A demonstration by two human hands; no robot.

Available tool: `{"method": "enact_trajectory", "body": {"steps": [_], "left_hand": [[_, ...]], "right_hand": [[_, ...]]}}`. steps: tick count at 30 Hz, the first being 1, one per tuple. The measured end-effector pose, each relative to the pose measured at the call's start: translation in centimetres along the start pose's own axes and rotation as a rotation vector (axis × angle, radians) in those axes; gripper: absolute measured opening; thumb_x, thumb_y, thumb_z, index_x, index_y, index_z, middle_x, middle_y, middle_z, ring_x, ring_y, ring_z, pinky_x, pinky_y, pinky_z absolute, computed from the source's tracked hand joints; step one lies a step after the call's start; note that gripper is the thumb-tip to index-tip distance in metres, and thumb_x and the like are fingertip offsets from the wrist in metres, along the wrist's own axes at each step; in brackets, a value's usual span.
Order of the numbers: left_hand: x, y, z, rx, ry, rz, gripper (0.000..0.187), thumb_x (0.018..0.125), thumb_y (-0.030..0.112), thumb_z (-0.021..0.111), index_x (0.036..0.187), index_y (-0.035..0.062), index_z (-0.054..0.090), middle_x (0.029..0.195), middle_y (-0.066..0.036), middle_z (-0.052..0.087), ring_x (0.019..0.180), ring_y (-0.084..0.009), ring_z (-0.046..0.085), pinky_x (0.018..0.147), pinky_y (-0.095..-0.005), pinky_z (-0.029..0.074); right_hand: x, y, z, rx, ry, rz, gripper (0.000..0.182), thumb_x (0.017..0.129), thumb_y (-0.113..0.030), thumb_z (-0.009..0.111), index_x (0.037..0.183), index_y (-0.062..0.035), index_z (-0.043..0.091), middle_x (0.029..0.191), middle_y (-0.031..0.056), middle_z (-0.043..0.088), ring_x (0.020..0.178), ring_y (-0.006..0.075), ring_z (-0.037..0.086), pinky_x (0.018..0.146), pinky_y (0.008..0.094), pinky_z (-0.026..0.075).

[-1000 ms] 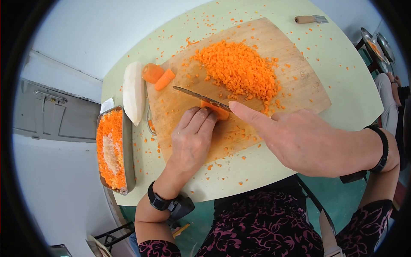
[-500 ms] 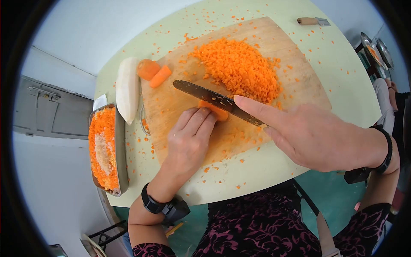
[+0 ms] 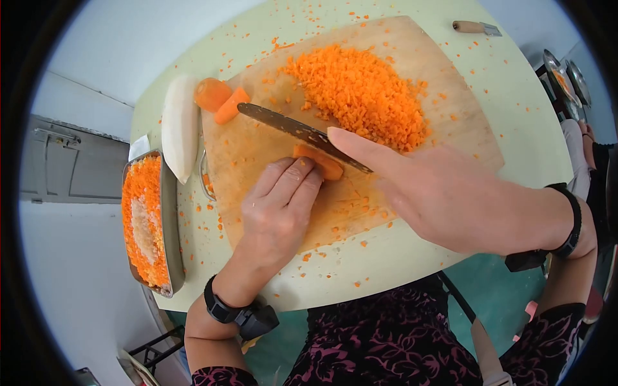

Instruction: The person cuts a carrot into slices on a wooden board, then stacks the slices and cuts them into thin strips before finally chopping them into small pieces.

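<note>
My left hand (image 3: pixel 283 199) presses its closed fingers on a piece of carrot (image 3: pixel 329 166) lying on the wooden cutting board (image 3: pixel 257 151). In my right hand (image 3: pixel 444 193) is a dark-bladed knife (image 3: pixel 293 132), its handle hidden inside the grip and the index finger stretched along the blade. The blade lies just beyond the carrot piece, tip pointing up and left. Past the knife spreads a heap of finely chopped carrot (image 3: pixel 360 93). Two larger carrot pieces (image 3: pixel 230 106) rest at the board's left edge.
A peeled white radish (image 3: pixel 179 128) lies left of the board. Beside it stands a metal tray (image 3: pixel 170 225) filled with chopped carrot and something pale. A wooden-handled tool (image 3: pixel 475 27) is at the table's far right. Carrot bits dot the green table (image 3: pixel 524 122). Another person's leg (image 3: pixel 575 154) shows at right.
The knife has shifted left and slightly up, away from the carrot piece. My left hand still holds the piece. The whole view has shifted a little.
</note>
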State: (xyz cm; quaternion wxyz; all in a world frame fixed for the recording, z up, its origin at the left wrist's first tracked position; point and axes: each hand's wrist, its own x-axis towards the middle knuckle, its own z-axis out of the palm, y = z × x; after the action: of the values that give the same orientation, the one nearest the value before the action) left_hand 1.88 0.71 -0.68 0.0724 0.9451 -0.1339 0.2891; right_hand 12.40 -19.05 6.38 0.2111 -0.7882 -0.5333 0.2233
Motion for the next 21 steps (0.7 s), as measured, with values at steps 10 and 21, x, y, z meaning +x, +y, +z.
{"method": "enact_trajectory", "body": {"steps": [10,21], "left_hand": [[-0.2,0.0,-0.2,0.045,-0.034,0.019,0.025,0.064,0.000,0.064,0.089,-0.0022,0.066,0.093,-0.014,0.065,0.088,-0.0275,0.062,0.072,-0.0321,0.054],[-0.3,-0.1,0.3,0.011,0.002,-0.003,0.023,0.064,-0.007,0.066,0.086,0.0002,0.066,0.091,-0.010,0.065,0.083,-0.0259,0.063,0.071,-0.0326,0.052]], "right_hand": [[-1.6,-0.6,0.7,-0.151,0.072,-0.061,0.071,0.081,0.001,0.051,0.145,-0.0095,0.024,0.056,0.0118,0.051,0.045,0.0285,0.051,0.042,0.0385,0.041],[-1.5,-0.8,-0.5,-0.079,-0.053,0.028,0.067,0.085,0.000,0.049,0.146,-0.0091,0.023,0.054,0.0144,0.047,0.045,0.0294,0.050,0.045,0.0390,0.040]]}}
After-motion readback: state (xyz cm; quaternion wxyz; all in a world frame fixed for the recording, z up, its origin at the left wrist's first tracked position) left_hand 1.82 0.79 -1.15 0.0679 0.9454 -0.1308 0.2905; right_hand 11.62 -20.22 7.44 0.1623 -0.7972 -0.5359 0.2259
